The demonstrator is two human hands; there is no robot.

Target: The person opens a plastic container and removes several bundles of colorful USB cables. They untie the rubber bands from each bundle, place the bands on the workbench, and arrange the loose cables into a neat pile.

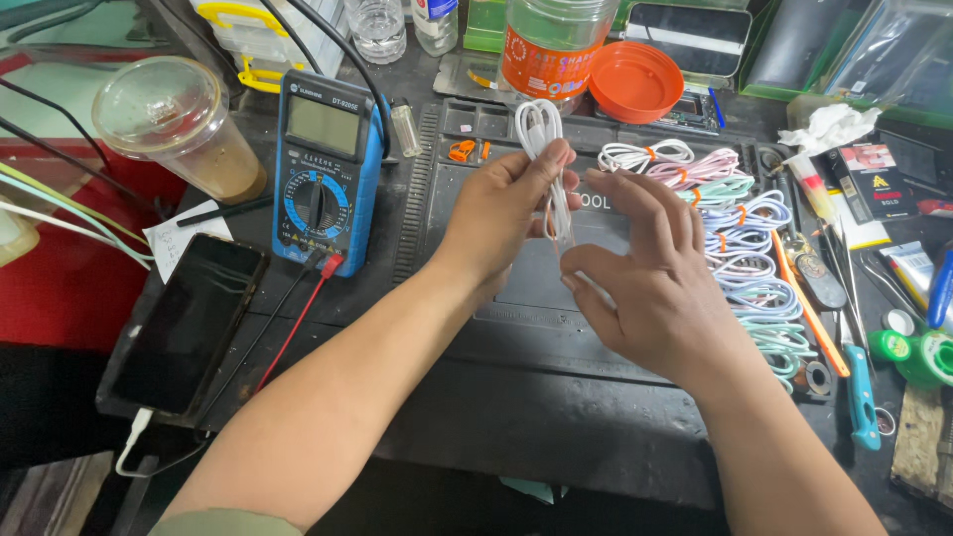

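Observation:
My left hand (501,208) grips a folded white cable (539,124) upright above the black work mat (516,328), its looped end sticking up past my fingers. My right hand (645,283) sits just to the right, fingers curled around the cable's lower part near its plug end. Both hands hold the same cable over the mat's middle.
A row of coiled pastel cables (740,233) lies right of my hands. A blue multimeter (326,169) with red and black leads and a dark phone (189,323) lie left. A lidded drink cup (179,124), orange lid (635,79), and tools (859,387) crowd the bench.

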